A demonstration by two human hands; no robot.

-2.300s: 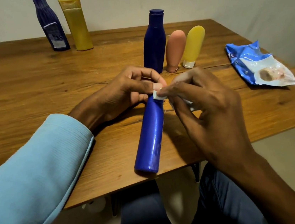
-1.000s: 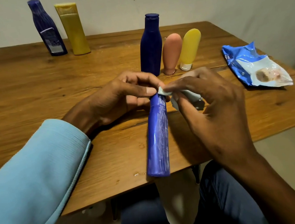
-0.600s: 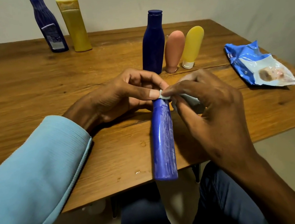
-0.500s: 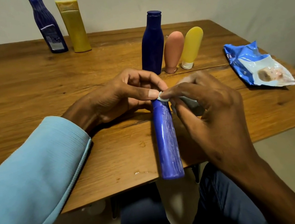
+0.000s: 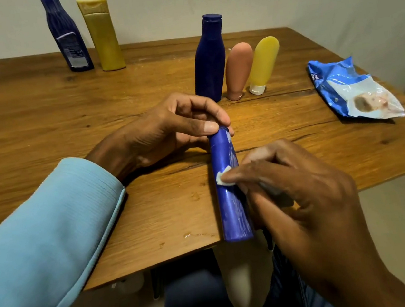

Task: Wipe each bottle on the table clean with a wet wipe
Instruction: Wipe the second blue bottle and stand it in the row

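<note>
Left hand [image 5: 168, 129]: curled, thumb and fingertips pinching the far end of the blue bottle [image 5: 229, 188], wrist resting on the tabletop [image 5: 39, 117]. Right hand [image 5: 295, 190]: fingers bent, index finger and thumb pinching a small white wet wipe [image 5: 223, 176] and pressing it against the bottle's upper side, about midway along. Bottle lying lengthwise, pointing away from the body, near end jutting just past the tabletop's near edge, streaked with wet marks. A few water drops [image 5: 198, 234] on the wood just left of the bottle's near end.

Beyond the left hand, close by: a tall dark blue bottle [image 5: 209, 60] upright, a brown tube [image 5: 238, 72] and a yellow tube [image 5: 263, 65] standing on their caps, side by side in a row. At the far left edge by the wall: a ribbed blue bottle [image 5: 67, 34] and a yellow shampoo bottle [image 5: 102, 35], just beside each other. Near the right edge, well apart from the hands: a crumpled blue wipe packet [image 5: 352, 91]. Bare wood wide across the left half and between the right hand and the packet.
</note>
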